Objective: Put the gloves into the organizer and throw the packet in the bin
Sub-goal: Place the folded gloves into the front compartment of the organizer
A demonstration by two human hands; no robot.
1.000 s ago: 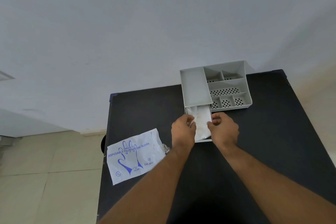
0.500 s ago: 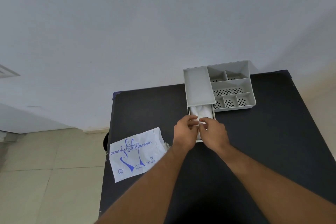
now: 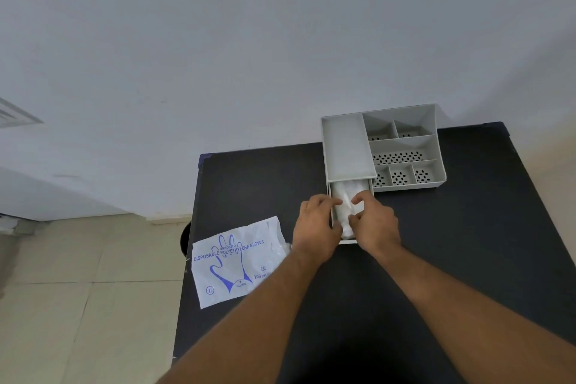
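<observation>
A grey organizer (image 3: 349, 150) with several perforated compartments stands at the table's far edge, its drawer (image 3: 349, 241) pulled out toward me. A wad of clear plastic gloves (image 3: 347, 193) lies in the drawer. My left hand (image 3: 316, 226) rests at the drawer's left side with its fingertips on the gloves. Over the drawer, my right hand (image 3: 374, 221) has fingers curled down, pressing the gloves. The white glove packet (image 3: 237, 262) with blue print lies flat near the table's left edge.
The black table (image 3: 467, 259) stands against a white wall. Beige tiled floor (image 3: 78, 290) lies to the left. A dark round object (image 3: 184, 238) shows just beyond the table's left edge.
The drawer sits further into the organizer than a second ago. Both hands have closed in over it, the right hand coming onto the gloves.
</observation>
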